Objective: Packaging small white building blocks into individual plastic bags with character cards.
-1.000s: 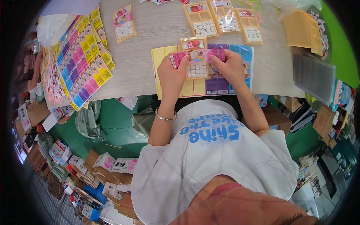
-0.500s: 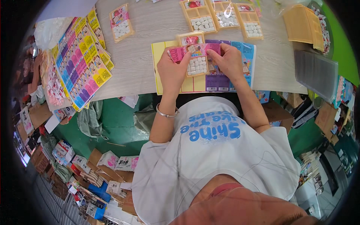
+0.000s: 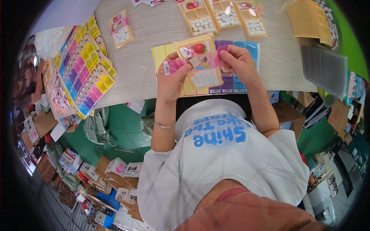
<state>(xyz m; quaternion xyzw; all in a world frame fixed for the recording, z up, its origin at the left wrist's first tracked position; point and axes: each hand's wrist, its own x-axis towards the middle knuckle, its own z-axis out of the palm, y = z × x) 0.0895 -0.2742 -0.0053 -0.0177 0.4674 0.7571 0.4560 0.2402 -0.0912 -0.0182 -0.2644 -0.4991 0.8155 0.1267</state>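
Note:
My left hand (image 3: 169,81) is closed on the left side of a pale yellow plastic tray (image 3: 192,39), thumb near a pink label (image 3: 208,61) wrapped across the tray's middle. The label's barcode end shows by that hand. At the tray's other side, my right hand (image 3: 241,63) pinches the label's right end between thumb and fingers. A strawberry picture is visible in the tray's upper part, and white pieces, blurred by motion, fill its lower part. The tray is tilted above a yellow, purple and blue sticker sheet (image 3: 227,87) lying at the table's near edge.
Several similar trays with white pieces (image 3: 226,19) lie at the far side, and a labelled tray (image 3: 121,30) lies farther left. Printed sticker sheets (image 3: 86,63) overhang the left edge. Stacked yellow trays (image 3: 308,23) and a clear plastic box (image 3: 323,71) stand at right.
The tray has been lifted from the sheet and tilted. The label's right end now sticks out past the tray in my right hand, and its barcode end shows at my left hand.

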